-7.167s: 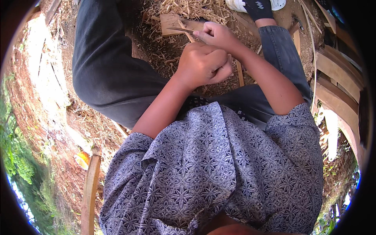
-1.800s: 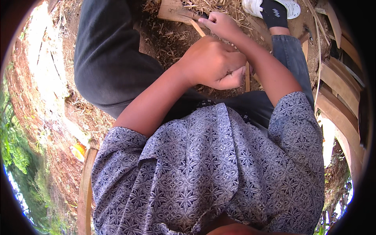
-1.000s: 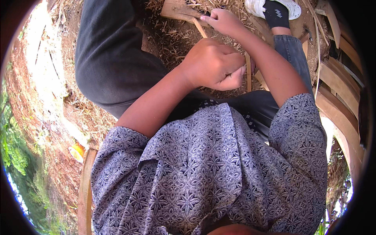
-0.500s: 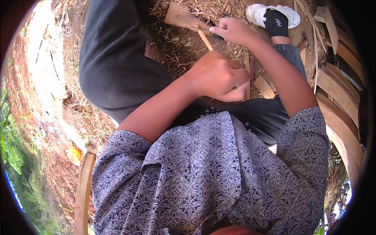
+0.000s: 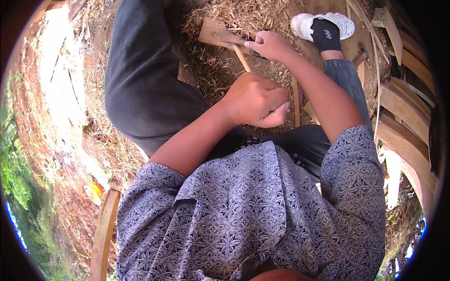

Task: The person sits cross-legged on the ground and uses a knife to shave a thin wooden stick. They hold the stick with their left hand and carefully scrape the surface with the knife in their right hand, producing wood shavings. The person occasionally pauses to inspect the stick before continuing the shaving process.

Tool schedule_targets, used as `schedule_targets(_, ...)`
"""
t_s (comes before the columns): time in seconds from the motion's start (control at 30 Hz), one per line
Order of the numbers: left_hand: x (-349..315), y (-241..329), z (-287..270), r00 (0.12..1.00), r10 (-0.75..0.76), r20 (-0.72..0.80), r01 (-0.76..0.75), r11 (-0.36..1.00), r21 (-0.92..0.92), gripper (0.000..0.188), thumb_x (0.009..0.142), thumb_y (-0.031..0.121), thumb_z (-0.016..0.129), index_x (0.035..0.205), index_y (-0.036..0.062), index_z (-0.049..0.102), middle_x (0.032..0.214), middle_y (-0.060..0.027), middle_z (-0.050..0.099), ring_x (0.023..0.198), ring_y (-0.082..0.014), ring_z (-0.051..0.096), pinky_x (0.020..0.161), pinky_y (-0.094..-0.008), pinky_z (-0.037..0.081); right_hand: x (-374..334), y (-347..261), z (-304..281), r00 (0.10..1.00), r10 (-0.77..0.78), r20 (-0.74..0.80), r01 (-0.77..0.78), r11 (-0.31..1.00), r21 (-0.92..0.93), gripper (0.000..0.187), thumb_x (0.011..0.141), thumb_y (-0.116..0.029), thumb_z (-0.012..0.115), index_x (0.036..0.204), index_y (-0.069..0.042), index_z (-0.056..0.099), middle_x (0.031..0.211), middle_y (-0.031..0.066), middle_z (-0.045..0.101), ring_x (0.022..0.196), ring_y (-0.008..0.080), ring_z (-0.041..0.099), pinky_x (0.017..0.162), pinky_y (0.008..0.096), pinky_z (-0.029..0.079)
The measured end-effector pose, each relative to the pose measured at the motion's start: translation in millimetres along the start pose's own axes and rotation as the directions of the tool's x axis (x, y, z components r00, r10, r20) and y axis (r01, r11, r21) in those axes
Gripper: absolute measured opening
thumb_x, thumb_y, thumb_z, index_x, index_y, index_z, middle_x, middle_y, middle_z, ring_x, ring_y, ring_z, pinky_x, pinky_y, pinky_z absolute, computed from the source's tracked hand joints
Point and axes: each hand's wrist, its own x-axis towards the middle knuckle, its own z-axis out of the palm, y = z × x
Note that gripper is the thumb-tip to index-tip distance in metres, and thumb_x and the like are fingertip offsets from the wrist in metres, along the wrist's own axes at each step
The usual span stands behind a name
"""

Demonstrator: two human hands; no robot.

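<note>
My left hand (image 5: 258, 100) is closed in a fist around a thin, pale wooden stick (image 5: 241, 57), which juts out past the knuckles toward the far side. The stick's far end meets the edge of a flat wooden block (image 5: 216, 33) lying on the ground. Beyond the left hand, my right hand (image 5: 273, 46) grips a knife (image 5: 256, 54) with a dark handle. The knife's narrow blade points left and crosses the stick near its far end. How deep the blade sits against the wood cannot be made out.
Wood shavings (image 5: 255, 14) cover the ground around the block. Curved wooden planks (image 5: 405, 105) are stacked at the right, and another plank (image 5: 104, 234) stands at lower left. A foot in a white shoe (image 5: 344, 27) rests at far right. My dark-trousered leg (image 5: 140, 79) is bent at left.
The view has shifted a little, so the block and shoe appear lower. My right hand with the knife has moved slightly left, closer to the stick. Both hands keep their grips.
</note>
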Motion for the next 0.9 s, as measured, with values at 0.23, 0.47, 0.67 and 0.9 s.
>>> schedule_targets(0.23, -7, 1, -2, 0.998, -0.015, -0.061, 0.016, 1.0, 0.014, 0.013, 0.075, 0.014, 0.062, 0.069, 0.007, 0.054, 0.063, -0.0093, 0.05, 0.053, -0.0309, 0.053, 0.051, -0.0435, 0.045, -34, -11, -31, 0.985, 0.057, 0.162, -0.076, 0.991, 0.112, 0.051, 0.092, -0.057, 0.067, 0.078, -0.008, 0.063, 0.067, 0.008, 0.063, 0.064, 0.0221, 0.064, 0.062, 0.0413, 0.05)
schedule_targets(0.47, -6, 1, -2, 0.997, -0.021, -0.07, 0.023, 0.999, 0.029, 0.011, 0.076, 0.013, 0.062, 0.069, 0.0068, 0.055, 0.062, -0.0094, 0.05, 0.051, -0.0314, 0.053, 0.05, -0.0434, 0.045, -22, -4, -14, 0.997, -0.078, 0.002, 0.078, 0.992, -0.094, 0.051, 0.091, -0.055, 0.07, 0.077, -0.007, 0.06, 0.067, 0.0099, 0.06, 0.064, 0.0236, 0.062, 0.059, 0.0407, 0.047)
schedule_targets(0.67, -3, 0, -4, 0.997, -0.038, -0.071, 0.039, 0.999, 0.013, 0.011, 0.076, 0.013, 0.061, 0.069, 0.0067, 0.056, 0.062, -0.0097, 0.051, 0.051, -0.0313, 0.054, 0.05, -0.0429, 0.046, -11, -11, -4, 0.998, -0.038, -0.053, 0.032, 0.993, -0.117, 0.052, 0.09, -0.056, 0.07, 0.076, -0.007, 0.059, 0.068, 0.0109, 0.06, 0.065, 0.0262, 0.06, 0.06, 0.0431, 0.046)
schedule_targets(0.9, -2, 0, -1, 0.997, -0.016, -0.074, 0.017, 1.0, 0.003, 0.012, 0.077, 0.013, 0.061, 0.069, 0.0067, 0.056, 0.06, -0.009, 0.051, 0.05, -0.0313, 0.053, 0.049, -0.0431, 0.045, -5, -6, -9, 0.994, 0.045, 0.101, -0.049, 0.998, 0.029, 0.052, 0.091, -0.06, 0.066, 0.086, -0.008, 0.064, 0.072, 0.0069, 0.068, 0.066, 0.0222, 0.067, 0.063, 0.0418, 0.053)
